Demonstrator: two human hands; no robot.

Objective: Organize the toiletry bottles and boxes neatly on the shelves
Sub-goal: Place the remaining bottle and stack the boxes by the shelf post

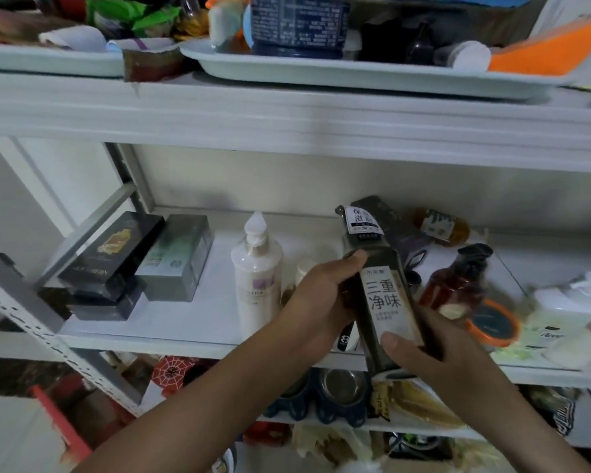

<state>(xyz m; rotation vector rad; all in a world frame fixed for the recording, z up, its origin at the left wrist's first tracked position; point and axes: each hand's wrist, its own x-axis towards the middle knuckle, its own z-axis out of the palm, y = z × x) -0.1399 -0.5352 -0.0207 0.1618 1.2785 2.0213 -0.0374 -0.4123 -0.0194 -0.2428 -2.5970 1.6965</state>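
A tall dark bottle (384, 302) with a pale label and a white tag at its neck is held tilted in front of the middle shelf (202, 341). My left hand (316, 298) grips its upper body and my right hand (434, 353) grips its lower end. On the shelf stand a white pump bottle (256, 285) to the left and a brown pump bottle (458, 285) to the right. Stacked black boxes (113, 254) and a grey-green box (178, 257) lie at the shelf's left end.
An orange-rimmed round tin (492, 324), white bottles lying down (567, 322) and an amber jar (442, 227) crowd the shelf's right side. Trays (355, 78) of mixed goods sit on the upper shelf. Bowls and packets fill the lower shelf (342, 394).
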